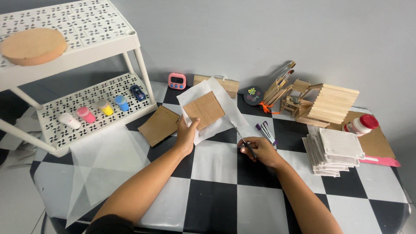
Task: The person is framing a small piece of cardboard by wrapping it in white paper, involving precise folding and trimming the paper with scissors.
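1. The left hand (187, 134) gripped a white paper sheet (225, 110) with a cardboard square (206, 109) on it, raised above the checkered table (216, 203).
2. The right hand (260, 151) was closed around scissors (242, 138), blades touching the sheet's lower right edge.

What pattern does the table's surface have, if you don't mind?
A black-and-white checkerboard on the table, shown in the head view.

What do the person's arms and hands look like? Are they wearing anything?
Both hands are bare: the left hand and the right hand wear no gloves, and no rings or watch show. The forearms are uncovered. A dark sleeve shows only at the left arm's upper end.
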